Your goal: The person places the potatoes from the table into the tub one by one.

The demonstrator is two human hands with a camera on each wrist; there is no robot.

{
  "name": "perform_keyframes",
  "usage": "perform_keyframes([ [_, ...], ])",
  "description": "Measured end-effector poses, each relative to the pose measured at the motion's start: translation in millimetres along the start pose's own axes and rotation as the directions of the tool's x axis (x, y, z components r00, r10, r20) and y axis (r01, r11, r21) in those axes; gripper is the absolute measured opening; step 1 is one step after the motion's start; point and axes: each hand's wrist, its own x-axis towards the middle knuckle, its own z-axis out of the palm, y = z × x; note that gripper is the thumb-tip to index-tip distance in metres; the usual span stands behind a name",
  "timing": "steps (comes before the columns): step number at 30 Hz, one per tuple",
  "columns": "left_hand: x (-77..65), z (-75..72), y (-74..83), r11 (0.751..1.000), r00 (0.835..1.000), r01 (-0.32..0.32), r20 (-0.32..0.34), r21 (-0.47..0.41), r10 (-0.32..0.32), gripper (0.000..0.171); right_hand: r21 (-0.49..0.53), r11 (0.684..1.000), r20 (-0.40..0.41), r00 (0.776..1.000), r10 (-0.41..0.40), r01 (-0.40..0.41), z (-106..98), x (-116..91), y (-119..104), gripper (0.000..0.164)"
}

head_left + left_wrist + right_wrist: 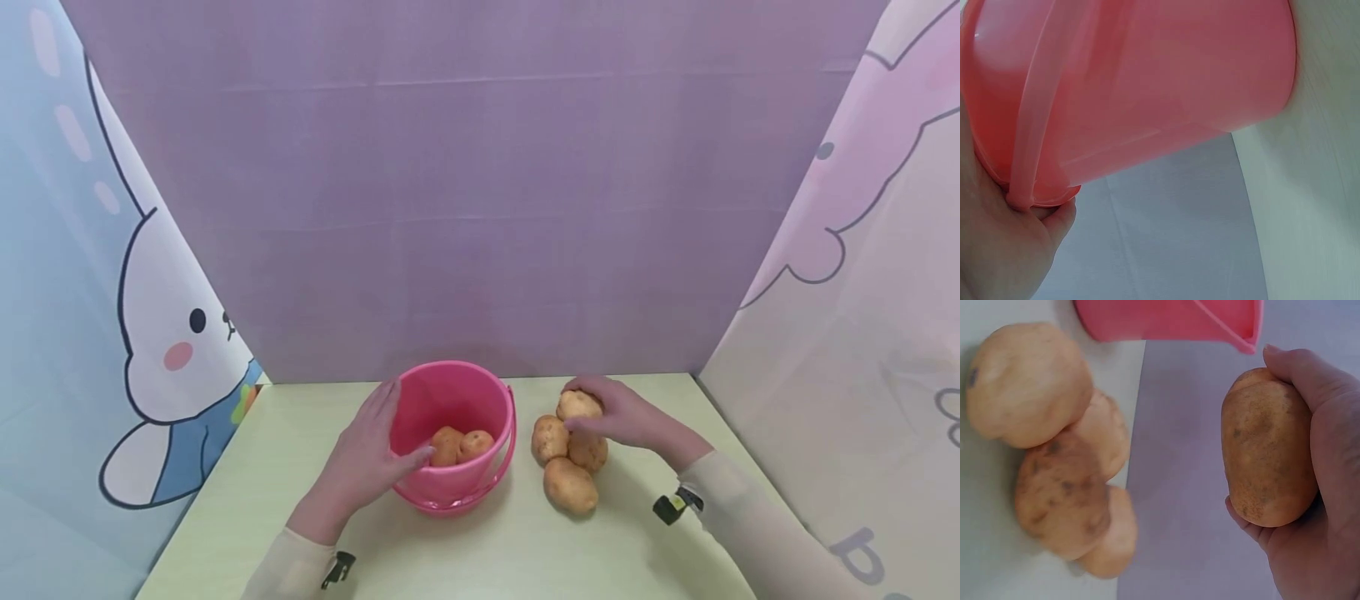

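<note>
A pink bucket (453, 482) stands on the table with two potatoes (476, 445) visible inside. My left hand (367, 450) grips its rim at the left side, thumb toward the near edge. In the left wrist view the hand (1004, 244) holds the rim beside the bucket's handle (1035, 106). To the right of the bucket, my right hand (618, 412) grips a potato (579, 405). The right wrist view shows this potato (1269, 450) between thumb and fingers, apart from a cluster of several potatoes (1063, 494) on the table.
The pale table (480, 558) ends at a purple cloth wall (480, 208) behind the bucket. Printed cloth panels, one with a cartoon rabbit (180, 333), rise on the left and right. Each sleeve has a dark strap buckle (678, 505) near the wrist.
</note>
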Motion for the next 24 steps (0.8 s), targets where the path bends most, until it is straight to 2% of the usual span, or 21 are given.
perform_keyframes([
  [8, -0.6, -2.0, 2.5, 1.000, 1.000, 0.000, 0.003, -0.006, 0.000, 0.126, 0.030, 1.000, 0.007, 1.000, 0.002, -0.003, -1, 22, -31, 0.035],
  [17, 1.3, -0.3, 2.8, 1.000, 1.000, -0.012, -0.001, -0.003, 0.012, 0.126, -0.011, 0.998, 0.001, 0.998, -0.057, 0.057, 1, 46, -59, 0.042],
  [24, 0.4, 0.6, 1.1, 1.000, 1.000, -0.016, -0.006, 0.009, 0.016, 0.126, 0.061, 0.997, 0.034, 0.998, -0.059, 0.057, 9, 66, -73, 0.047],
])
